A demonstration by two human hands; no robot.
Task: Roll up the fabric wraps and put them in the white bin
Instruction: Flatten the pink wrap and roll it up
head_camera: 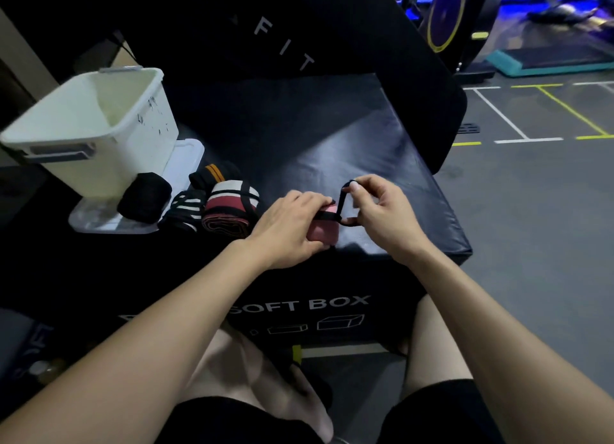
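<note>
A rolled pink fabric wrap (324, 232) lies near the front edge of the black soft box (332, 137). My left hand (289, 227) grips the roll from above. My right hand (382, 211) pinches the wrap's thin black strap loop (342, 199) and holds it up, stretched off the roll. The white bin (99, 124) stands open at the left. Beside it lie rolled wraps: a black one (144, 196), a black-and-white striped one (184, 209), a red, white and black one (229, 207) and a black one with orange stripes (212, 174).
The bin stands on its clear lid (186, 157). A tall black padded block (299, 28) rises behind the soft box. To the right is grey gym floor (531, 211) with painted lines and exercise machines beyond. My knees sit below the box's front face.
</note>
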